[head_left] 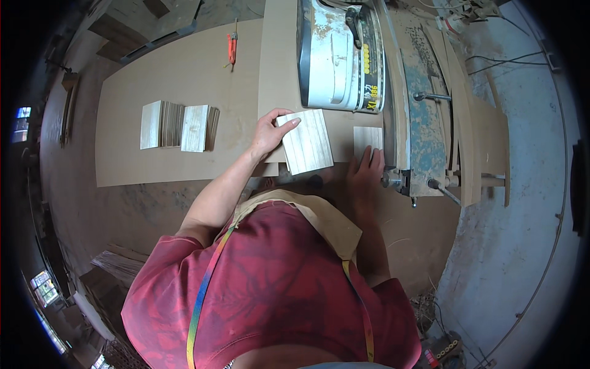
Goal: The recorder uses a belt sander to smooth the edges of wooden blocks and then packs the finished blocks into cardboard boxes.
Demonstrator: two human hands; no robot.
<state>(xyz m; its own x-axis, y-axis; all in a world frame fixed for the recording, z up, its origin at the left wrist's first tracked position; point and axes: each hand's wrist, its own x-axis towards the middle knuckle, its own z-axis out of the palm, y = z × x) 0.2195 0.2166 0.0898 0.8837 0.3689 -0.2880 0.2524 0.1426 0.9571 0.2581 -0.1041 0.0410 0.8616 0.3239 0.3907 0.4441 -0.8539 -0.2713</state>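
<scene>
My left hand (pixel 270 132) grips a short stack of pale wooden boards (pixel 307 142) by its upper left side, the thumb lying on the top board. The stack is tilted a little over the front edge of the brown table sheet. To the right, my right hand (pixel 367 171) has its fingers stretched out on a single pale wooden board (pixel 367 136), which lies flat just below the white machine (pixel 335 61) and beside its fence (pixel 401 123). Whether the right thumb is under this board is hidden.
Two leaning rows of similar boards, one row (pixel 161 126) and another (pixel 198 129), stand on the brown sheet (pixel 227 92) at the left. A red-handled tool (pixel 232 48) lies behind them. Metal clamp handles (pixel 444 190) stick out from the worn blue machine bed (pixel 425 117) at the right.
</scene>
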